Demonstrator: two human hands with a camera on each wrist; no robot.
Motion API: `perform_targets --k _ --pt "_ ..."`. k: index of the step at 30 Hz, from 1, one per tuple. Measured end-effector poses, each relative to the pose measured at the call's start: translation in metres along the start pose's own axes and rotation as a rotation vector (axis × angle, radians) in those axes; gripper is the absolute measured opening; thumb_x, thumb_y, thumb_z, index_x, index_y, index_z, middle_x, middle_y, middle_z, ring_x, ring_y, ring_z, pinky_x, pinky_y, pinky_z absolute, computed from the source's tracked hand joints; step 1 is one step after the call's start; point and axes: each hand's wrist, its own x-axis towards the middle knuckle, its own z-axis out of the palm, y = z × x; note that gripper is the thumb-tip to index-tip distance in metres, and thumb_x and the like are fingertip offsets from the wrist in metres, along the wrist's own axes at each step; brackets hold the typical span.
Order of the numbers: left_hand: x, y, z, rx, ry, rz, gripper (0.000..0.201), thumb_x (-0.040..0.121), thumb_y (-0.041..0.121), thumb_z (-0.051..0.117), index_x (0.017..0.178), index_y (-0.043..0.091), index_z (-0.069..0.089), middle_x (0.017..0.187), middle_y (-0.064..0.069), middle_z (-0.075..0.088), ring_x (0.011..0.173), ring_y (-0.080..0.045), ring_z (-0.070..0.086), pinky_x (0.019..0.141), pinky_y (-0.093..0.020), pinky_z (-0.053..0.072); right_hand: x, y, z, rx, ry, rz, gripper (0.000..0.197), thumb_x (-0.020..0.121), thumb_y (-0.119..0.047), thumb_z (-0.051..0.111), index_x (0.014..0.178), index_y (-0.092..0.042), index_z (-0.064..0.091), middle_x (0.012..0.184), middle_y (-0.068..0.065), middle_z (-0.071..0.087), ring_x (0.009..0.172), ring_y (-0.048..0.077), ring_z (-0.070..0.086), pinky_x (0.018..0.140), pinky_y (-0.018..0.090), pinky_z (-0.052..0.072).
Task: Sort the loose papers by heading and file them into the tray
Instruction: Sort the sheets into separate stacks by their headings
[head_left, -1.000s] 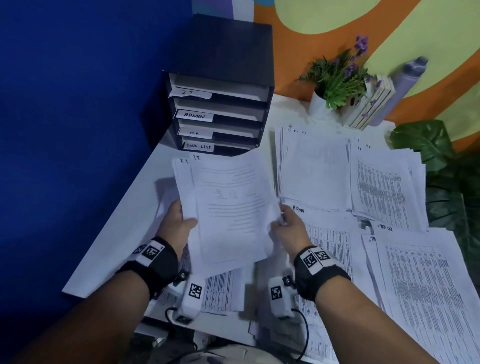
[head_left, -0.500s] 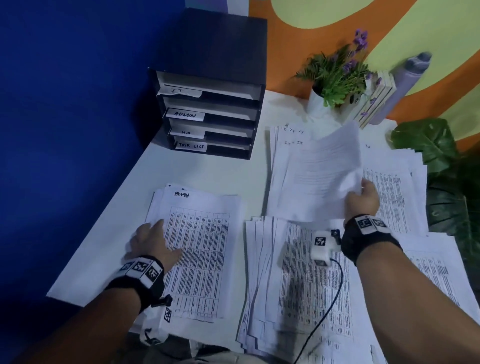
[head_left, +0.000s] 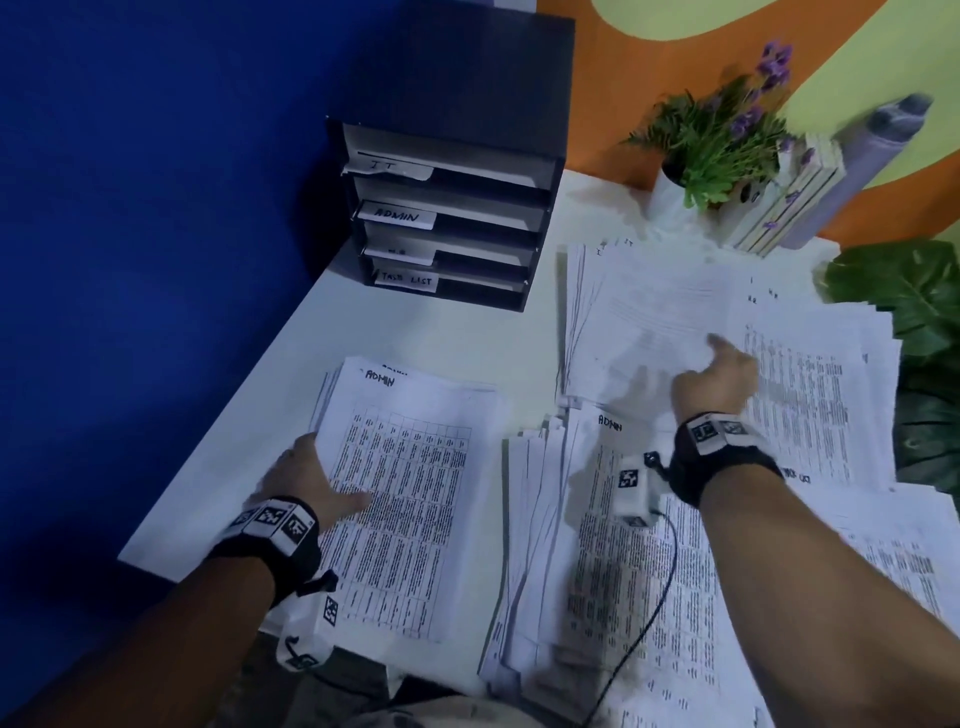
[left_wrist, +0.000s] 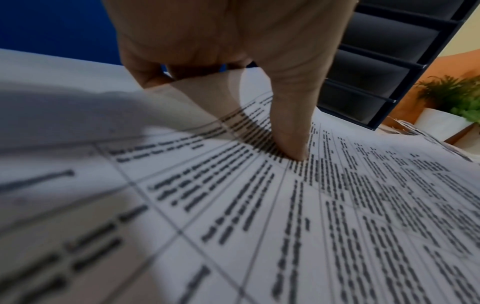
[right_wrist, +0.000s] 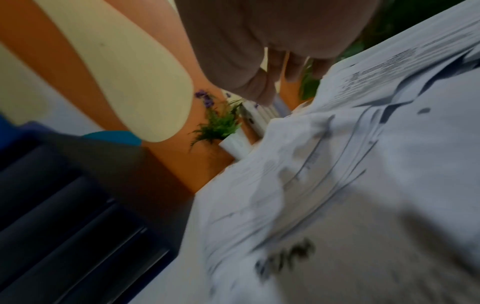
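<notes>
Gripping: left hand (head_left: 304, 480) pinches ADMIN stack (head_left: 410, 467) edge, thumb on top
Right hand (head_left: 719, 382): relaxed, fingers loose above IT pile (head_left: 660, 312)

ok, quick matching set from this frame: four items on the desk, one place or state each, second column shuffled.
Items:
1. left hand
2. right hand
3. file tray
4. potted plant

Places:
A. against the orange wall, at the back of the table
B. at the blue wall, slots labelled IT, ADMIN, TASK LIST
C. over the far stack headed IT
D. gripping the left edge of the near ADMIN stack

Pairs: 1-D, 2-C, 3-B, 4-A
</notes>
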Motion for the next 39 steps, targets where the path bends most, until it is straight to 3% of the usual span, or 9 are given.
perform_targets --k 6,9,12,15,19,22,27,33,39 --pt "-0.013 0.003 -0.005 -0.286 -0.043 0.070 0.046 0.089 0.024 0.061 0.131 0.015 0.046 0.119 -0.009 0.059 0.100 -0.027 0.057 0.090 -0.034 0.047 -0.114 -0.014 0.039 0.150 -0.568 -0.162 0.025 0.091 -0.012 0.056 0.113 -0.016 0.068 0.113 0.008 0.071 0.104 0.026 0.066 0.099 0.042 0.049" --pt "-0.018 0.000 -0.009 -0.389 -0.077 0.130 0.048 0.095 0.012 0.054 0.142 0.010 0.042 0.137 -0.012 0.052 0.120 -0.026 0.051 0.100 -0.031 0.038 -0.165 -0.015 0.051 0.010 -0.714 -0.204 0.036 0.094 -0.022 0.057 0.127 -0.009 0.058 0.123 0.011 0.065 0.113 0.026 0.061 0.102 0.035 0.045" --pt "-0.027 -0.002 -0.017 -0.505 -0.035 0.195 0.042 0.089 0.008 0.065 0.130 0.007 0.053 0.123 -0.010 0.059 0.113 -0.021 0.055 0.093 -0.026 0.039 -0.190 -0.017 0.059 -0.007 -0.702 -0.164 0.048 0.092 -0.026 0.062 0.131 -0.001 0.048 0.122 0.014 0.061 0.110 0.029 0.059 0.096 0.037 0.047" --pt "-0.031 -0.005 -0.021 -0.696 -0.021 0.188 0.032 0.081 0.011 0.076 0.109 0.017 0.060 0.103 0.003 0.066 0.097 -0.017 0.061 0.089 -0.030 0.046 -0.194 -0.016 0.059 0.155 -0.722 0.020 0.060 0.090 -0.031 0.064 0.139 -0.014 0.035 0.119 0.010 0.060 0.103 0.028 0.063 0.091 0.043 0.054" --pt "-0.026 -0.010 -0.015 -0.771 0.049 0.193 0.015 0.090 0.023 0.067 0.101 0.013 0.064 0.096 -0.001 0.069 0.094 -0.025 0.064 0.082 -0.029 0.046 -0.188 -0.012 0.053 0.295 -0.618 0.120 0.031 0.085 -0.023 0.067 0.108 -0.011 0.050 0.096 0.014 0.064 0.083 0.031 0.067 0.073 0.052 0.059" --pt "-0.021 -0.017 -0.012 -0.750 0.064 0.200 0.018 0.092 0.024 0.062 0.100 0.008 0.064 0.096 -0.008 0.071 0.094 -0.028 0.065 0.084 -0.036 0.049 -0.183 -0.007 0.050 0.396 -0.577 0.143 0.021 0.086 -0.012 0.065 0.101 0.001 0.057 0.077 0.014 0.059 0.069 0.024 0.059 0.067 0.038 0.056" --pt "-0.013 -0.027 -0.010 -0.826 0.026 0.190 0.016 0.085 0.022 0.069 0.099 0.025 0.063 0.097 0.009 0.069 0.099 -0.021 0.064 0.094 -0.038 0.049 -0.188 -0.005 0.043 0.598 -0.588 0.222 0.012 0.090 -0.001 0.063 0.085 -0.012 0.061 0.068 0.009 0.057 0.066 0.019 0.054 0.061 0.031 0.048" --pt "-0.014 -0.023 -0.012 -0.942 0.072 0.144 0.007 0.093 0.017 0.058 0.094 0.022 0.063 0.094 0.006 0.069 0.095 -0.023 0.063 0.087 -0.033 0.046 -0.192 -0.003 0.040 0.661 -0.613 0.145 0.019 0.091 0.003 0.056 0.096 -0.012 0.067 0.078 0.011 0.058 0.075 0.020 0.047 0.070 0.037 0.041" --pt "-0.012 -0.017 -0.010 -1.043 0.019 0.107 0.014 0.091 0.011 0.057 0.087 0.020 0.068 0.094 -0.003 0.072 0.095 -0.026 0.065 0.092 -0.040 0.047 -0.195 -0.017 0.028 0.712 -0.650 0.053 0.034 0.092 0.009 0.049 0.110 -0.014 0.065 0.064 -0.010 0.059 0.061 0.013 0.045 0.060 0.029 0.040"
